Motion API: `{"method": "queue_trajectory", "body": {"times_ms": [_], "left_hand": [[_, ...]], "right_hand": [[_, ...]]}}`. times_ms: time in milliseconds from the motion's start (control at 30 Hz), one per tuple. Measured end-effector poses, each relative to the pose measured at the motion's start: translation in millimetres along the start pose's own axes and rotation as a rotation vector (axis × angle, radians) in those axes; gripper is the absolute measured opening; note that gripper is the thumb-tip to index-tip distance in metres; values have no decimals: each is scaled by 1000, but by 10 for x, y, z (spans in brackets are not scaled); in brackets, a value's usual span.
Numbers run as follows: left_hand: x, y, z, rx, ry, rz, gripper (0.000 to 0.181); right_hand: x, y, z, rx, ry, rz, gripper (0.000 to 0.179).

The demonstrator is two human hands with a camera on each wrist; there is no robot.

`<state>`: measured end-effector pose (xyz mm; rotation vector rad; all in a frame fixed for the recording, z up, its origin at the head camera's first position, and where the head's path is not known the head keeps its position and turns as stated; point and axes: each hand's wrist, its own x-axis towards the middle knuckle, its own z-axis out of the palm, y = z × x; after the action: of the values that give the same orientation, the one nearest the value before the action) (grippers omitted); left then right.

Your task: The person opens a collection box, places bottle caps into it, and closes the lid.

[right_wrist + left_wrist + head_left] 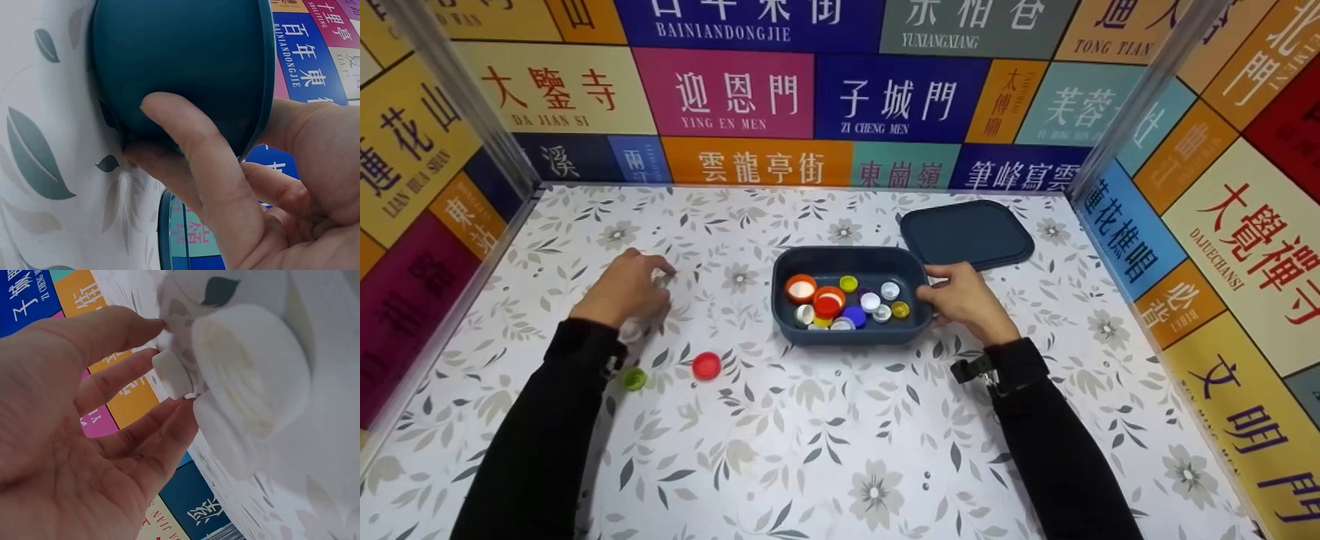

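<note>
My left hand (619, 291) is low over the left part of the table, its fingers spread around a small white cap (171, 374). The fingertips are close to this cap; a firm pinch does not show. Beside it are a large white cap (287, 365) and another white cap (225, 436). My right hand (969, 301) grips the right end of a dark blue plastic box (851, 337), thumb at the rim and fingers against the outer wall. Several bottle caps in orange, red, white, blue and yellow lie inside the box, such as an orange cap (801, 289).
A red cap (706, 366) and a green cap (634, 379) lie on the table near the left forearm. Behind the box, to the right, lies its dark blue lid (967, 232). Panels with printed signs (724, 94) border the table at the back and sides.
</note>
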<state>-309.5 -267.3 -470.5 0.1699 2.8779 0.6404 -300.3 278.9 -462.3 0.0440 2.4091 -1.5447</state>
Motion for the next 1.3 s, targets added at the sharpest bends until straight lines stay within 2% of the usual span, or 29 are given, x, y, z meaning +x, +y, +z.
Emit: {"method": "queue_trajectory", "body": {"times_ms": [233, 400, 633, 1133, 1300], "left_hand": [[3, -6, -33, -27, -19, -1, 53], [17, -4, -25, -14, 5, 20, 42], [7, 12, -19, -17, 34, 52, 35], [-11, 40, -13, -36, 31, 45, 40], [-14, 102, -10, 1, 74, 98, 33]], "right_hand": [[3, 4, 9, -9, 10, 1, 65], [9, 6, 17, -8, 7, 2, 65], [-21, 5, 8, 3, -6, -21, 64], [-19, 13, 3, -10, 3, -21, 63], [-8, 13, 1, -6, -3, -12, 63]]}}
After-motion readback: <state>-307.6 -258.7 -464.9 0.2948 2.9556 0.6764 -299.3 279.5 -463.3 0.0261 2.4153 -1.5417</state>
